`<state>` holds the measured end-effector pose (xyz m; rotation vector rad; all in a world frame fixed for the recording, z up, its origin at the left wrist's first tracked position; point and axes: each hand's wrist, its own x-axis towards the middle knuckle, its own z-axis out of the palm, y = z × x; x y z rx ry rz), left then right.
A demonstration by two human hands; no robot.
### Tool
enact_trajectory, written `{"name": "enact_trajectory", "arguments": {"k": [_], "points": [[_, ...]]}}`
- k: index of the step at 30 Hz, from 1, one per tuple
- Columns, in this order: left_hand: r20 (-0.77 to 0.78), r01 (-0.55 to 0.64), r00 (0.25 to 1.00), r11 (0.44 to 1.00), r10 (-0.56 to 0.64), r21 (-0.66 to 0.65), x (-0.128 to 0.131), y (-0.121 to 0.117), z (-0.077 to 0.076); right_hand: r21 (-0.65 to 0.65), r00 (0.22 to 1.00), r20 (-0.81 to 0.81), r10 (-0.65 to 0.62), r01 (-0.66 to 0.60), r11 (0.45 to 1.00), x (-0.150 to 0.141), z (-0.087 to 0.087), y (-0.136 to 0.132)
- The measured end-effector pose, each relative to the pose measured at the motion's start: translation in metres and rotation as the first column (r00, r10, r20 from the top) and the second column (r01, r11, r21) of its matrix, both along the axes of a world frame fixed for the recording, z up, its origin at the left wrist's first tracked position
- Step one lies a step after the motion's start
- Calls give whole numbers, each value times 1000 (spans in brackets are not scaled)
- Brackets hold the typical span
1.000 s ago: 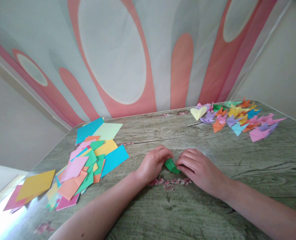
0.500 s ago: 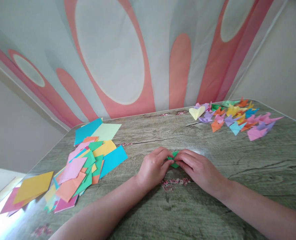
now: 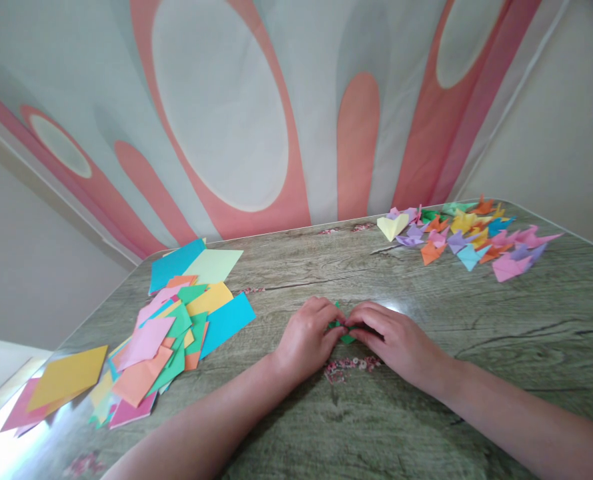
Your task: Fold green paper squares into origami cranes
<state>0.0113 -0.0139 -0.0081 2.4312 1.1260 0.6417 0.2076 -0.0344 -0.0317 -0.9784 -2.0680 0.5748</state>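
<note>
A small piece of green folded paper (image 3: 347,338) lies between my two hands at the middle of the table, mostly covered by fingers. My left hand (image 3: 310,332) pinches its left side between thumb and fingers. From the right, my right hand (image 3: 393,333) closes thumb and fingertips on the paper. The fingertips of both hands almost meet over it. Only green bits show above and below the fingers, so the paper's folded shape cannot be made out.
Loose coloured paper sheets (image 3: 149,343) are heaped on the left of the wood-grain table (image 3: 286,267). A yellow sheet (image 3: 69,377) lies at the left edge. Several folded paper figures (image 3: 471,233) cluster at the back right, beside a pale yellow heart-shaped one (image 3: 393,227). Behind stands a pink-and-white patterned wall covering (image 3: 221,100).
The green paper has turned or shifted slightly between my fingers, and less of it shows. My fingertips have come closer together.
</note>
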Motion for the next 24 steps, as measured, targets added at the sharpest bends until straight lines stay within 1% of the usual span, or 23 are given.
{"name": "enact_trajectory", "arguments": {"k": [2,5,7,9,11,13,18,21,24], "points": [[31,-9,999,1000,10,-27,-1,1,1,-43,999,-35,-38,36,998,2,1,0],[148,-71,985,991,88,-115,-2,3,4,-143,979,-112,-171,155,978,7,4,2],[248,-131,952,972,179,-197,-2,4,5,-220,949,-172,-262,223,950,10,6,4],[345,-153,907,953,240,-261,-3,5,5,-292,919,-238,-315,241,925,12,7,5],[433,-133,865,948,253,-289,-4,7,5,-353,895,-300,-329,217,910,13,6,6],[498,-99,834,951,240,-292,-4,7,3,-400,887,-330,-322,177,899,12,5,6],[594,-17,784,962,183,-274,-2,5,1,-496,907,-319,-275,87,864,9,1,6],[622,16,768,965,155,-261,0,2,1,-565,861,-429,-275,-18,825,7,3,6],[618,30,776,970,129,-240,1,0,1,-603,803,-532,-268,-137,786,4,7,5]]}}
